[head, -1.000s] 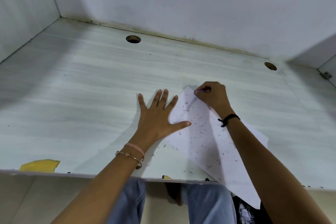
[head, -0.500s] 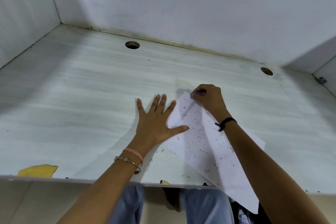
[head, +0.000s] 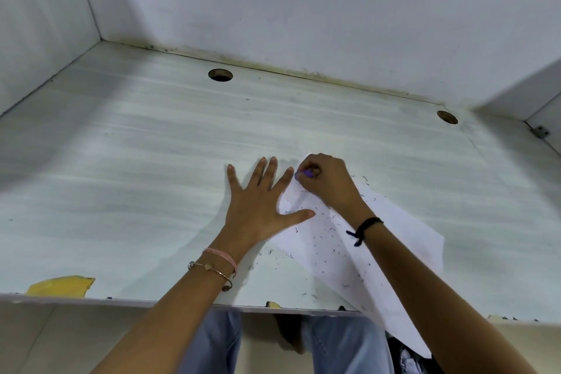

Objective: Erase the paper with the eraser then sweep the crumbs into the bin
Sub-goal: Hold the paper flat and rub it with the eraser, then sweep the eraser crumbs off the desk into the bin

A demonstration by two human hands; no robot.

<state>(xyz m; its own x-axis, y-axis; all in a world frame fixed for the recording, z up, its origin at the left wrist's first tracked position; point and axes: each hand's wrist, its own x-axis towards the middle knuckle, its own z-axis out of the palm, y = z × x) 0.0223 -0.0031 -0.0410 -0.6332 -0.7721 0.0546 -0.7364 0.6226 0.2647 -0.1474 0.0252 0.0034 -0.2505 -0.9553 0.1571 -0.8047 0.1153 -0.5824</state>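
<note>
Head view: the left hand [head: 258,206] lies flat with fingers spread, pinning the paper [head: 379,240] on the desk [head: 136,176]; the right hand [head: 326,181] is clenched around the purple eraser [head: 307,173] at the sheet's far corner. The paper overhangs the front edge, so a hard stroke could crumple it or scatter crumbs [head: 328,222] off the edge. No bin shows. Compared with a second ago, the eraser sits slightly nearer the left fingers
</note>
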